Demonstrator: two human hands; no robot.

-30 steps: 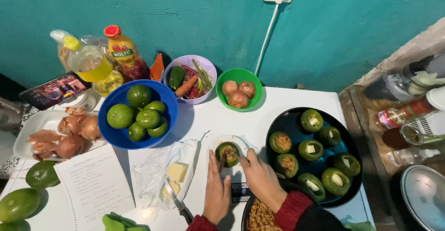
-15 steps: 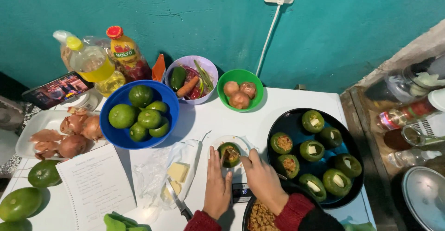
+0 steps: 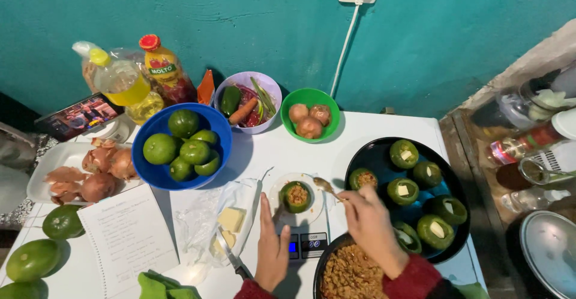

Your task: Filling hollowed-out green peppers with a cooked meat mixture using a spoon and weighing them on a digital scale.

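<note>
My right hand (image 3: 371, 232) holds a metal spoon (image 3: 327, 186) just right of a hollowed green squash filled with minced meat (image 3: 296, 196). That squash sits on a small white dish (image 3: 281, 188) on a kitchen scale (image 3: 306, 244). My left hand (image 3: 272, 245) lies flat on the table beside the scale, fingers together, holding nothing. A dark pan of cooked minced meat (image 3: 351, 275) is under my right wrist. A black tray (image 3: 377, 155) to the right carries several hollowed green squashes, some with cheese pieces inside.
A blue bowl of green squashes (image 3: 211, 119), a purple bowl of vegetables (image 3: 264, 84) and a green bowl of onions (image 3: 296, 97) stand behind. Cheese blocks (image 3: 231, 219) and a knife (image 3: 233, 259) lie on plastic. Left: onions on a white tray (image 3: 43, 173), a written sheet (image 3: 127, 236), oil bottles (image 3: 125, 83).
My right hand has lifted from the dish and now holds the spoon out to the squash's right. My left hand stays flat beside the scale.
</note>
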